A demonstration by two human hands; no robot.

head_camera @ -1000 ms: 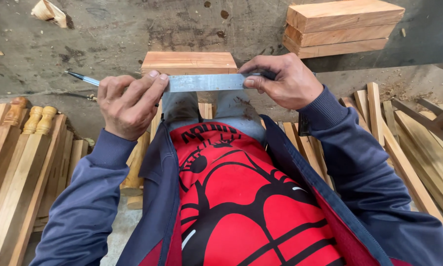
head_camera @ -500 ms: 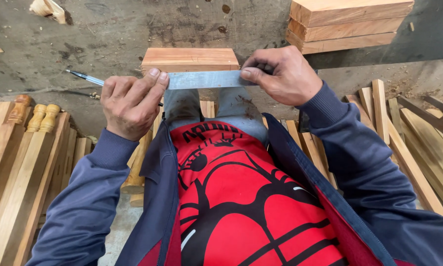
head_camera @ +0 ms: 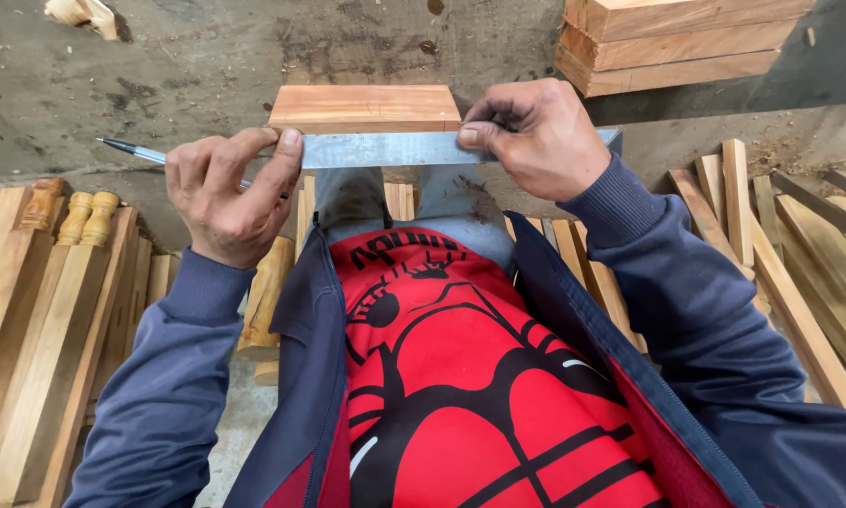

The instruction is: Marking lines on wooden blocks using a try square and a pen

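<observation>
a grey concrete floor fills the top of the frame, and below it the person's red top with a black printed design takes up the lower middle, framed by an open dark blue jacket. pale wooden slats lie in rows at the left edge, some ending in turned round knobs, and more slats fan out at the right edge. a stack of thick wooden boards sits in the upper right corner. in the upper middle a reddish wooden block lies flat, and a flat grey metal ruler runs across its near edge. the left hand has its thumb pressed on the ruler's left end, fingers curled together around a pen whose dark tip points to the upper left. the right hand is pinched on the ruler's right part, thumb and fingers closed on it. a small wood scrap lies in the upper left corner.
</observation>
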